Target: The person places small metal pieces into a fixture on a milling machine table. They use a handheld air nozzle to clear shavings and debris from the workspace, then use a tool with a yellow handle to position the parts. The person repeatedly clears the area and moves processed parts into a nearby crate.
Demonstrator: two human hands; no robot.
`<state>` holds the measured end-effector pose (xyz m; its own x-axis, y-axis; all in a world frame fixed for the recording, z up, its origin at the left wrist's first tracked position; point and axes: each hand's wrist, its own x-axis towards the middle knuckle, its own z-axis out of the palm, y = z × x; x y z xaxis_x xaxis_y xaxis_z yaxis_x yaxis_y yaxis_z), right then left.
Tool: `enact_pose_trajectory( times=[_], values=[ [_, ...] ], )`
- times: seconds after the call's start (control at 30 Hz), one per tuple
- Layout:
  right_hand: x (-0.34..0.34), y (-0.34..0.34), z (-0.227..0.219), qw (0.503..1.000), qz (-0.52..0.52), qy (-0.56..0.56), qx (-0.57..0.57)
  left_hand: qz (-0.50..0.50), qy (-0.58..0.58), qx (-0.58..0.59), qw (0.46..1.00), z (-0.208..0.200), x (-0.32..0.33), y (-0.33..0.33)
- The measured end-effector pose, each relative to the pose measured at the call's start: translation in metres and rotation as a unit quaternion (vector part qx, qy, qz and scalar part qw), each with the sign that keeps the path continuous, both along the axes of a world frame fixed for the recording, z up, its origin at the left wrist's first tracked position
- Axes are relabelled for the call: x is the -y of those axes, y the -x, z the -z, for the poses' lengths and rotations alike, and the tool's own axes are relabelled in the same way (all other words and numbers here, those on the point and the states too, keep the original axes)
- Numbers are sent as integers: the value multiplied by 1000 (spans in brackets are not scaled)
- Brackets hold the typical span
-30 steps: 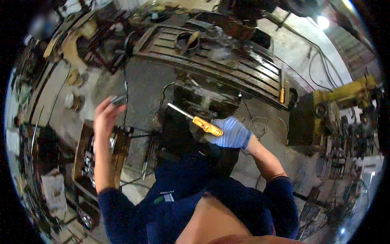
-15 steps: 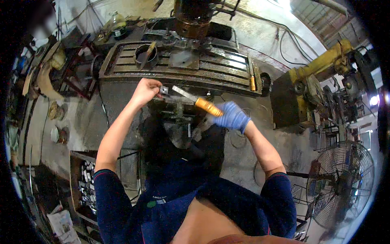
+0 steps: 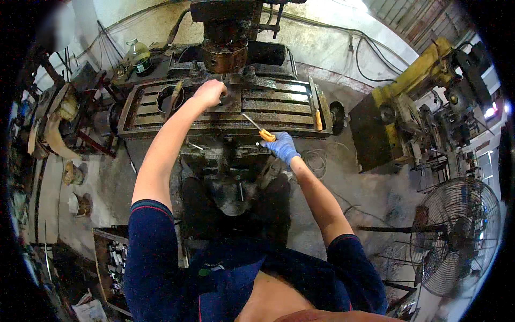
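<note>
My bare left hand (image 3: pixel 210 94) reaches over the slotted machine table (image 3: pixel 273 118), below the dark spindle head (image 3: pixel 225 58). Its fingers are curled closed, and the hand itself hides whatever they hold. In a blue glove, my right hand (image 3: pixel 282 148) grips a file (image 3: pixel 266 135) by its yellow-orange handle, with the metal blade pointing up and left over the table's front edge. A second file (image 3: pixel 318 119) with an orange handle lies at the table's right end. Left of my left hand stands a round dark container (image 3: pixel 160 102) with a brush (image 3: pixel 177 90) in it.
A large fan (image 3: pixel 453 236) stands at the right, near a yellow and black machine (image 3: pixel 394 102). At the lower left is a crate (image 3: pixel 97 252) of small metal pieces. A clear bottle (image 3: pixel 140 58) stands at the back left, and cables hang on the back wall.
My left hand, which held a small metal piece close to the file's tip, has moved forward over the machine table. The file in my right hand has drawn away from it.
</note>
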<state>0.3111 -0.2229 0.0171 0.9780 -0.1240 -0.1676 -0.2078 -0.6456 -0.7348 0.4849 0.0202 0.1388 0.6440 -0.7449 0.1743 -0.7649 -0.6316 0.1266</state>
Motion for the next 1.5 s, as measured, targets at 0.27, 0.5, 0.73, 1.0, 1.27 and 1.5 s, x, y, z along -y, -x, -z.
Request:
enact_pose_trajectory(
  times=[0.27, 0.5, 0.73, 1.0, 1.27, 1.5],
  values=[
    [-11, 27, -23, 996, 47, 34, 69, -74, 147, -32, 986, 16, -27, 4],
    [16, 66, -24, 997, 71, -16, 22, -108, 134, -49, 984, 14, -16, 35],
    [30, 97, -20, 993, 95, -70, 19, -92, 129, -16, 987, 26, -13, 23],
    [44, 125, -18, 976, 141, -166, 1, -166, 84, 89, 978, 24, -7, 34],
    [58, 142, -17, 980, 143, -136, 19, -154, 154, 79, 973, 39, 5, 5],
    [68, 148, -27, 983, 159, -72, 55, -132, 184, 89, 970, 48, 17, -11]
  ],
)
